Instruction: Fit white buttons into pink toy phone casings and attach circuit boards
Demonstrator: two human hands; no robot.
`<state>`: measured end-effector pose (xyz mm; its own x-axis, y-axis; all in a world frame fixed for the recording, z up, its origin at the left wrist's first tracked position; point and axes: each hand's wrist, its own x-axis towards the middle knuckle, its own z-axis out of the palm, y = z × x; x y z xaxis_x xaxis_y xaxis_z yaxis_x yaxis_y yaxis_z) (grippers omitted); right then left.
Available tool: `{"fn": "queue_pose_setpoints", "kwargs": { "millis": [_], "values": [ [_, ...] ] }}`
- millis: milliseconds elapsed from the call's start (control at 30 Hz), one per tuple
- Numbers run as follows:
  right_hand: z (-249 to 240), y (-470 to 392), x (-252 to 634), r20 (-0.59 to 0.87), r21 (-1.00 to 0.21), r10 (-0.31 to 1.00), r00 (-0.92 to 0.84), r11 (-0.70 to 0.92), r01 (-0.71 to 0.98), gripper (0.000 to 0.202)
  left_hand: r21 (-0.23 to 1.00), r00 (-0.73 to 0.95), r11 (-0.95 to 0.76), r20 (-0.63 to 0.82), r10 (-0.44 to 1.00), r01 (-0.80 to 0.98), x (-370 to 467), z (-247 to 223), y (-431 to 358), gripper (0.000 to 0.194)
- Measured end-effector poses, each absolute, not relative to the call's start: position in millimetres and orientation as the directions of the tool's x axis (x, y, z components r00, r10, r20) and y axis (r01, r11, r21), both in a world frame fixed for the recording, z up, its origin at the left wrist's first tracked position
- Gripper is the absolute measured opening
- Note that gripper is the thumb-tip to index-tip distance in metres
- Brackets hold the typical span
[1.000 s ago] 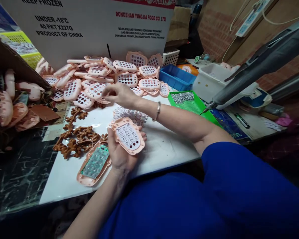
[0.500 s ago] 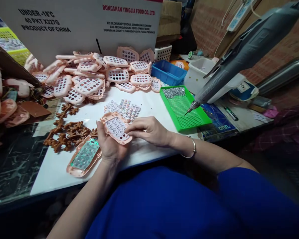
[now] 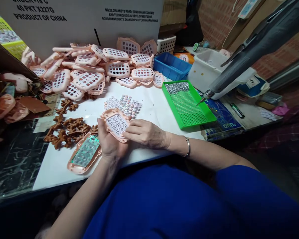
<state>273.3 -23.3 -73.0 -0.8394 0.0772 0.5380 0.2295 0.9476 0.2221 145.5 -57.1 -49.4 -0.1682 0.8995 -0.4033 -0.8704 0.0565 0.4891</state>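
My left hand [image 3: 112,146] holds a pink plastic shell [image 3: 115,125] from below, its inner side up and filled with rows of small white buttons. The fingers of my right hand [image 3: 147,134] are closed together at the shell's right edge; whatever they may pinch is hidden. Behind the shell, loose small buttons [image 3: 129,105] lie on the white sheet. A second pink shell with a green circuit board [image 3: 86,152] rests left of my left hand, beside a heap of brown branched pieces [image 3: 74,127].
Pink shells [image 3: 88,79] are piled before a printed carton [image 3: 84,30]. A green tray [image 3: 189,121] with small metal parts stands at the right, under a hanging electric screwdriver [image 3: 229,69]. Blue [image 3: 173,66] and white bins [image 3: 204,74] stand behind it.
The right-hand fingers have shifted slightly down and left, over the shell's lower right edge. The camera view has moved a little; the shell stays in my left hand.
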Motion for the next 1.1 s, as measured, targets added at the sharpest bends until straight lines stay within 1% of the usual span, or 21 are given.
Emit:
{"fn": "queue_pose_setpoints", "kwargs": {
  "millis": [100, 200, 267, 433, 567, 633, 733, 800, 867, 933, 967, 1000, 1100],
  "values": [
    [-74, -27, 276, 0.510, 0.270, 0.044, -0.859, 0.940, 0.208, 0.021, 0.507, -0.146, 0.107, -0.434, 0.889, -0.856, 145, -49, -58, 0.068],
    [-75, -30, 277, 0.565, 0.337, 0.024, -0.825, 0.905, 0.258, 0.020, 0.505, -0.139, 0.124, -0.451, 0.882, -0.854, 146, -48, -58, 0.066],
    [-74, -32, 277, 0.611, 0.360, 0.012, -0.791, 0.886, 0.292, 0.022, 0.500, -0.143, 0.113, -0.446, 0.883, -0.859, 146, -49, -58, 0.065],
    [-69, -36, 277, 0.727, 0.318, 0.034, -0.686, 0.869, 0.380, 0.016, 0.521, -0.127, 0.117, -0.409, 0.904, -0.846, 147, -51, -59, 0.068],
    [-69, -38, 281, 0.768, 0.256, 0.085, -0.635, 0.868, 0.426, 0.014, 0.572, -0.159, 0.085, -0.364, 0.918, -0.816, 150, -47, -62, 0.068],
    [-70, -37, 283, 0.765, 0.271, 0.069, -0.640, 0.867, 0.417, 0.014, 0.596, -0.153, 0.095, -0.353, 0.923, -0.797, 151, -47, -63, 0.071],
    [-71, -36, 285, 0.746, 0.347, -0.009, -0.666, 0.859, 0.377, 0.015, 0.614, -0.116, 0.130, -0.344, 0.932, -0.778, 151, -49, -64, 0.074],
    [-69, -36, 287, 0.749, 0.371, -0.045, -0.661, 0.855, 0.362, 0.015, 0.612, -0.088, 0.143, -0.331, 0.940, -0.778, 150, -52, -64, 0.072],
    [-65, -35, 293, 0.753, 0.372, -0.048, -0.657, 0.854, 0.363, 0.016, 0.610, -0.047, 0.145, -0.287, 0.957, -0.779, 151, -53, -65, 0.068],
    [-60, -31, 304, 0.740, 0.363, 0.001, -0.673, 0.841, 0.401, 0.018, 0.610, 0.001, 0.152, -0.241, 0.970, -0.778, 151, -54, -65, 0.067],
    [-57, -28, 311, 0.723, 0.358, 0.051, -0.689, 0.825, 0.437, 0.019, 0.611, 0.015, 0.162, -0.239, 0.971, -0.775, 151, -55, -64, 0.067],
    [-55, -25, 318, 0.696, 0.350, 0.119, -0.708, 0.805, 0.479, 0.021, 0.611, 0.020, 0.176, -0.254, 0.967, -0.772, 151, -56, -64, 0.068],
    [-53, -12, 338, 0.566, 0.290, 0.397, -0.722, 0.725, 0.625, 0.027, 0.617, -0.020, 0.209, -0.342, 0.940, -0.759, 150, -57, -63, 0.068]
  ]
}}
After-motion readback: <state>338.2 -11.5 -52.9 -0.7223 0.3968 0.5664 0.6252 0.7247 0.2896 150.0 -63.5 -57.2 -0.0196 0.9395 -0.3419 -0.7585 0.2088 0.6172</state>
